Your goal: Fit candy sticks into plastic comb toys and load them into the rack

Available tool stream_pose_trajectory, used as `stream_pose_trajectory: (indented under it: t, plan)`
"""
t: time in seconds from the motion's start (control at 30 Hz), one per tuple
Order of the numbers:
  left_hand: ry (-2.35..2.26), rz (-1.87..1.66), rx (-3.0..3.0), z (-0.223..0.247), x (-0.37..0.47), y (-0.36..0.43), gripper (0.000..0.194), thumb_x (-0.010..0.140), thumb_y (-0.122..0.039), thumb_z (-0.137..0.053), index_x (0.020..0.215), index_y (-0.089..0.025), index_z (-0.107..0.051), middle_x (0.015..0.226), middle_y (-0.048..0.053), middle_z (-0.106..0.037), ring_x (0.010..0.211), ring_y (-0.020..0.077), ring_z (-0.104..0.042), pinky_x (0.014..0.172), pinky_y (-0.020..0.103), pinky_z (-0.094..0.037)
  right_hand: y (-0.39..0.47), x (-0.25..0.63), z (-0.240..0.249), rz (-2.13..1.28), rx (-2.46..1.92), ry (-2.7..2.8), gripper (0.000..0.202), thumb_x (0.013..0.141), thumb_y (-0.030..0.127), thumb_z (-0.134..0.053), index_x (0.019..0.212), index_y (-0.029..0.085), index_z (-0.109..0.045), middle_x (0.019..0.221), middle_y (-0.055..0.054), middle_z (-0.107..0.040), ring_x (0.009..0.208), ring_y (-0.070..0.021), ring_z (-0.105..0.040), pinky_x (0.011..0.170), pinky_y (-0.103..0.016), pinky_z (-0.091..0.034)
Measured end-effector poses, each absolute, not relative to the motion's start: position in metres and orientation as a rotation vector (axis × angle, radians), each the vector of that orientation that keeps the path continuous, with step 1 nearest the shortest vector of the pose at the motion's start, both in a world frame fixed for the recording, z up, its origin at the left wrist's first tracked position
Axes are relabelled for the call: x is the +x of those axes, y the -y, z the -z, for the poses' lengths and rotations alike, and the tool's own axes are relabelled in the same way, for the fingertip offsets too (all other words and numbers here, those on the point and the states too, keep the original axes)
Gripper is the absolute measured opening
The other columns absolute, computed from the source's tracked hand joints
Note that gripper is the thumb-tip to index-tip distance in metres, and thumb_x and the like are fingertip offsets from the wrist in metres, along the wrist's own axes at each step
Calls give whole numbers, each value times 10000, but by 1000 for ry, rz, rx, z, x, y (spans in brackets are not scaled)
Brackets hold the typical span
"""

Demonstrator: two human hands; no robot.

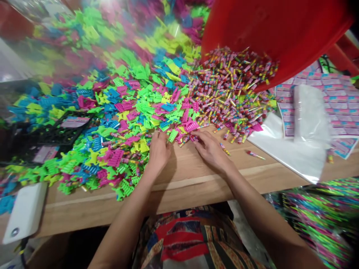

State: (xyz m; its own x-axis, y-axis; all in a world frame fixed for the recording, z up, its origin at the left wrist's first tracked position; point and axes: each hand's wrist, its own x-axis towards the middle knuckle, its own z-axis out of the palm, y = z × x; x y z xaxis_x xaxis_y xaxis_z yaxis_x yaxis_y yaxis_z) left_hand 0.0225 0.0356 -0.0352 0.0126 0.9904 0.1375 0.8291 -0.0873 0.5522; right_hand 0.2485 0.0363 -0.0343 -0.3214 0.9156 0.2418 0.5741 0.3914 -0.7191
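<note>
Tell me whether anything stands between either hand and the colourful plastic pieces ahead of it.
Nothing visible does. The left hand has its fingertips close beside a green piece; the right hand has its own at the pile's near edge, close to a pink piece.

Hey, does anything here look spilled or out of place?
The red tub looks tipped, perhaps deliberately, its pile of small sticks spreading onto the table. One stray stick lies apart, right of the right hand.
</note>
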Motion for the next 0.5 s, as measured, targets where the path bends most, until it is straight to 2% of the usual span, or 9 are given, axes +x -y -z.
stream_pose_trajectory:
  t: [0.1, 0.2, 0.33, 0.43, 0.5]
  plan:
    - [-1885, -749, 1966, 31, 23, -40, 213, 860, -132, -611, 1072, -155, -610, 1050, 139, -607, 1018, 311, -595, 884, 412, -475, -33, 246, 35, -689, -1268, 1998, 327, 1004, 251, -524, 1307, 215, -641, 1164, -129, -680, 1072, -270, -637, 948, -438, -517]
    - [-1932, -617, 1985, 28, 27, -50, 252, 909, -264, -647, 1118, -128, -616, 1103, 184, -637, 1067, 351, -595, 907, 426, -460, -30, 242, 36, -694, -1248, 1998, 329, 996, 229, -528, 1304, 214, -641, 1172, -126, -681, 1081, -268, -636, 957, -434, -512]
    - [-2065, -410, 1975, 23, 32, -61, 376, 923, -210, -616, 1277, -101, -557, 1182, 204, -665, 1128, 367, -601, 942, 427, -441, -25, 237, 34, -711, -1243, 2000, 358, 978, 197, -550, 1323, 209, -643, 1152, -116, -682, 1044, -260, -637, 943, -424, -511]
    - [-2113, -361, 1948, 21, 34, -60, 552, 897, -208, -661, 1408, -142, -464, 1202, 173, -692, 1152, 377, -607, 949, 445, -436, -22, 235, 33, -724, -1228, 2003, 374, 969, 169, -553, 1327, 216, -649, 1163, -112, -691, 1044, -257, -636, 947, -422, -507]
    - [-2139, -327, 1943, 20, 33, -57, 603, 878, -230, -698, 1424, -160, -452, 1240, 180, -686, 1176, 397, -600, 955, 467, -427, -21, 233, 33, -735, -1208, 1998, 366, 975, 172, -552, 1322, 225, -653, 1168, -109, -697, 1043, -255, -639, 942, -420, -509]
